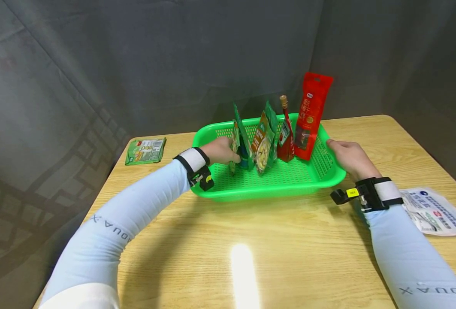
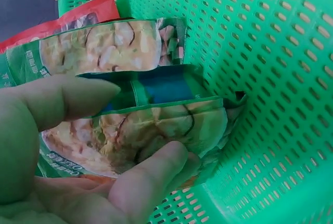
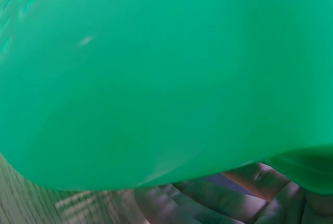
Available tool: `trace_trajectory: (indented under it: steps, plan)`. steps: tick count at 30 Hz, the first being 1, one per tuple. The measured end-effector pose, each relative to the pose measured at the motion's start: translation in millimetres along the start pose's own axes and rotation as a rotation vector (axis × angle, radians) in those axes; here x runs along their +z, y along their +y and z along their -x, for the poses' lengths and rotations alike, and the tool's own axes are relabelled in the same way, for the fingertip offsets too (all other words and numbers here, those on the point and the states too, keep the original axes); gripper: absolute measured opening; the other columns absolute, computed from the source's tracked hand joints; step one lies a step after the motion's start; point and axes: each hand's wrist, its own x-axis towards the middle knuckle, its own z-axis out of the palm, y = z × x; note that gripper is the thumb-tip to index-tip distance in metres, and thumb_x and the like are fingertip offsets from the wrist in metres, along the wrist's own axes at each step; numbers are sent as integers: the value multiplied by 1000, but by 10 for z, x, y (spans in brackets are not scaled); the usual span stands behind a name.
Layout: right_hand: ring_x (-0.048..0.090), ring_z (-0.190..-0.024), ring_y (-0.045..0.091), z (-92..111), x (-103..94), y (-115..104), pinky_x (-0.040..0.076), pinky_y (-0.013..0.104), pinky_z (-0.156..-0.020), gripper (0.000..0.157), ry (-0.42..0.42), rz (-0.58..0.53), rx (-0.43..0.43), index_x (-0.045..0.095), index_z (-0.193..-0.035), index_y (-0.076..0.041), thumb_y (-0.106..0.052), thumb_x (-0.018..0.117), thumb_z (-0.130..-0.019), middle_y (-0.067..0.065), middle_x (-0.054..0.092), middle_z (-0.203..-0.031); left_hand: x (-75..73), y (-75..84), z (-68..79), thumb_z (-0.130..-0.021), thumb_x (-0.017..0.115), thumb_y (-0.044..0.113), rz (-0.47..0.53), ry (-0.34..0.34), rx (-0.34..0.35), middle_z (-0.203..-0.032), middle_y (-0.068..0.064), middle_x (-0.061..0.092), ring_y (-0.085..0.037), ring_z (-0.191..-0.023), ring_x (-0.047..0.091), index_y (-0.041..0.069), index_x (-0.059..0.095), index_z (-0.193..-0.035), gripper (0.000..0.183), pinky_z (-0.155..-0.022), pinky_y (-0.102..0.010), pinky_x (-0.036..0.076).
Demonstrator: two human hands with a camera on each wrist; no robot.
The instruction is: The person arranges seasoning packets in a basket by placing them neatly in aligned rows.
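A green plastic basket (image 1: pixel 258 191) with a perforated floor and walls stands on the table. Inside it, my left hand (image 1: pixel 220 150) pinches a green food packet (image 2: pixel 156 130) with a food picture, the thumb on one face and the fingers on the other. Close beside that packet stands another green packet (image 1: pixel 264 141), and then a red bottle (image 1: pixel 285 143) with a gold cap. A tall red packet (image 1: pixel 311 111) leans at the right end of the basket. My right hand (image 1: pixel 351 159) grips the basket's right rim, its fingers curled beneath; the rim hides part of them.
A flat green packet (image 1: pixel 146 151) lies on the table left of the basket. On the right, a white printed bag (image 1: pixel 436 210) lies partly behind the right forearm. Dark grey cloth (image 1: pixel 212 56) hangs behind the wooden table (image 1: pixel 197 257).
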Motion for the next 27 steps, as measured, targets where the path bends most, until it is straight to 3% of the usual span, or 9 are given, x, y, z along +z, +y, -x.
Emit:
trace_trajectory:
  steps: [1, 4, 9, 12, 15, 19, 23, 27]
  plan:
    - [25, -139, 47, -1, -1, 0, 27, 61, -110, 84, 0, 3, -1, 22, -155, 1, -62, 28, -100, 29, 18, -158, -3, -7, -2, -91, 69, 14, -1, -3, -1, -69, 0, 49, -7, -44, 36, -2, 20, -156, 83, -56, -26, 38]
    - [21, -141, 49, -2, -2, -5, 25, 62, -110, 84, -3, -3, -4, 21, -156, 0, -63, 28, -100, 29, 16, -158, -16, -24, 1, -89, 72, 16, -35, -6, -3, -66, 0, 48, -9, -44, 33, -2, 22, -155, 85, -56, -28, 37]
    - [18, -142, 50, 3, -3, -13, 23, 63, -110, 84, -6, 1, 2, 20, -156, -1, -63, 28, -100, 29, 14, -159, -41, -34, 36, -86, 78, 18, -73, -8, -21, -93, -8, 58, -13, -60, 45, -6, 44, -141, 69, -66, -33, 45]
    - [23, -140, 50, 7, -2, -11, 26, 62, -109, 84, -6, 1, 5, 20, -156, -1, -63, 27, -100, 30, 16, -158, -46, -33, 51, -85, 79, 19, -78, -8, -28, -110, -11, 55, -16, -74, 52, -5, 46, -136, 65, -78, -37, 50]
    - [25, -139, 49, 9, -2, -5, 27, 62, -109, 84, -4, 4, 3, 20, -156, 0, -63, 27, -100, 31, 16, -158, -44, -38, 52, -85, 79, 19, -91, -2, -30, -106, -11, 52, -17, -74, 50, -6, 49, -127, 57, -75, -35, 49]
    - [27, -138, 48, 14, -2, -1, 30, 60, -108, 84, -4, 7, -1, 20, -156, 0, -63, 27, -100, 31, 17, -157, -49, -35, 72, -84, 79, 18, -106, 7, -39, -92, -8, 47, -16, -68, 45, -1, 51, -104, 39, -64, -29, 42]
    - [33, -134, 46, 17, 2, -1, 35, 57, -105, 84, -7, 3, -5, 21, -156, 0, -63, 27, -100, 32, 19, -156, -61, -30, 116, -85, 77, 16, -76, -5, -48, -94, -8, 46, -15, -66, 44, 0, 49, -106, 38, -64, -29, 41]
    - [25, -139, 50, 10, -3, 0, 28, 62, -108, 84, -9, 6, -7, 21, -156, -1, -63, 27, -100, 31, 16, -157, -76, -31, 149, -86, 75, 15, -62, -23, -58, -96, -10, 45, -14, -61, 42, -1, 47, -110, 41, -63, -28, 40]
